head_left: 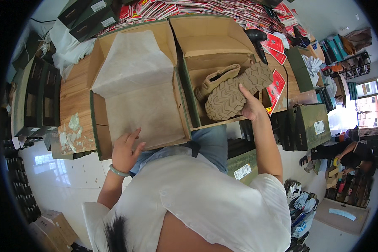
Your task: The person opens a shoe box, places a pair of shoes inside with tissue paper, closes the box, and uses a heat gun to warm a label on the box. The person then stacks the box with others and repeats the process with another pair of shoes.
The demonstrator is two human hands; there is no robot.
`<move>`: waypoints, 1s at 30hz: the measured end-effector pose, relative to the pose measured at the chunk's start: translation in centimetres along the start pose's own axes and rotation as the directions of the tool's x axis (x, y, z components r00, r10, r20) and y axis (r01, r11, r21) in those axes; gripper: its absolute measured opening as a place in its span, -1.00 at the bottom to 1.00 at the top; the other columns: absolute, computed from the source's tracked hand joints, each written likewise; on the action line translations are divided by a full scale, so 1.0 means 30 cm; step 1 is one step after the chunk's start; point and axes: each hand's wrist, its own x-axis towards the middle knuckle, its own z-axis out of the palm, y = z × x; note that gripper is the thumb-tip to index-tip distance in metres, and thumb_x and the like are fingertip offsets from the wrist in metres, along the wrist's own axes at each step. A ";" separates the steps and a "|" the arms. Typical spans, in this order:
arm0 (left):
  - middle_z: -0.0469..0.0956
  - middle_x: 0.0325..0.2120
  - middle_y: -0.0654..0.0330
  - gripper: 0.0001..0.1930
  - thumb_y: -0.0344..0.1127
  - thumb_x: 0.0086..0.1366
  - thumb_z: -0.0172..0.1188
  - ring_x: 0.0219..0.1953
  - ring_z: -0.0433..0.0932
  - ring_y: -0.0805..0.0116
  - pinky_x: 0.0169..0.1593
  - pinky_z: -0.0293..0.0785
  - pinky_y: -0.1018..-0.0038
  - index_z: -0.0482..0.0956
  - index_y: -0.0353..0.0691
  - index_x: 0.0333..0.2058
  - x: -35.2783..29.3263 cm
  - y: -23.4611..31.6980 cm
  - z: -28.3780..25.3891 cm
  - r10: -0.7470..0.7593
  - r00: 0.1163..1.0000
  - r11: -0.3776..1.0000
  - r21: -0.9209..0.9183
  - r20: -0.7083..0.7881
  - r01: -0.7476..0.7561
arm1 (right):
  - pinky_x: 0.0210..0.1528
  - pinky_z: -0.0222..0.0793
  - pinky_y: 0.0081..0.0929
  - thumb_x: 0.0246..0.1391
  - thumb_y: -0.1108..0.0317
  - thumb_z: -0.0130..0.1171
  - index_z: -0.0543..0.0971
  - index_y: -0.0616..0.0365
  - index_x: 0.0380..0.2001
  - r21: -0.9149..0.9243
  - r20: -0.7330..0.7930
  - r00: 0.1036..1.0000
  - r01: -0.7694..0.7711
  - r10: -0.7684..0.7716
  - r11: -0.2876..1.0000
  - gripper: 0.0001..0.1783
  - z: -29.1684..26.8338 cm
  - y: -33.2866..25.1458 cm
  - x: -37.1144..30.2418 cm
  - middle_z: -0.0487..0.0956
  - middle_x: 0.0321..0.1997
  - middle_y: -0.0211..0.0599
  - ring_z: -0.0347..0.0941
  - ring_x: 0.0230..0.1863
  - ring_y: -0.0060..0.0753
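Observation:
My right hand (253, 104) grips a tan boot (227, 100), its deep-lugged sole facing up, thumb on the sole. The boot is at the right open shoe box (206, 42), over its inside. A tan boot shaft (217, 80) with a dark opening shows behind the sole; whether it belongs to the same boot I cannot tell. Beside that box lies another open shoe box (97, 134), green outside and brown inside, lined with whitish tissue paper (143, 90). At its near edge hovers my left hand (126, 149), fingers apart and holding nothing, a pale bangle on the wrist.
Many red printed cards (206, 7) are heaped along the table's far side. A black hand-held tool (256, 37) lies right of the boxes. Closed dark shoe boxes (35, 96) stand at left, a green box (311, 126) at right. Another person (348, 155) bends over boxes at far right.

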 end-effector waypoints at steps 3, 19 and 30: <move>0.58 -0.28 0.19 -0.54 -0.11 0.24 0.23 -0.22 0.52 0.10 -0.07 0.42 0.26 0.50 -0.09 0.10 -0.012 -0.001 0.007 0.067 0.998 0.997 0.036 -0.002 -0.067 | 0.31 0.21 -0.12 -0.03 0.07 0.42 0.36 0.16 0.20 0.064 -0.031 0.999 0.021 -0.019 0.998 -0.22 0.017 0.034 -0.007 0.44 0.22 -0.22 0.32 0.26 -0.19; 0.60 -0.25 0.18 -0.59 -0.20 0.23 0.22 -0.17 0.53 0.09 -0.04 0.41 0.27 0.49 -0.13 0.05 -0.021 0.014 -0.008 0.054 0.995 0.995 -0.085 -0.079 -0.061 | 0.18 0.32 -0.27 -0.13 0.44 0.46 0.21 0.40 0.18 -0.339 -0.223 0.532 0.743 -0.817 0.576 -0.15 0.328 -0.072 -0.342 0.39 0.15 -0.06 0.40 0.10 -0.22; 0.27 -0.04 -0.04 -0.66 -0.39 0.28 -0.02 0.01 0.31 0.14 0.14 0.23 0.27 0.29 -0.35 0.01 -0.114 -0.111 0.082 0.010 0.315 0.980 -0.053 -0.949 -0.193 | 0.16 0.19 -0.08 -0.41 0.20 0.52 0.14 -0.02 0.37 -0.660 0.751 0.610 0.703 -0.252 -0.265 0.19 0.875 0.229 -0.262 0.40 0.01 0.04 0.31 0.06 0.09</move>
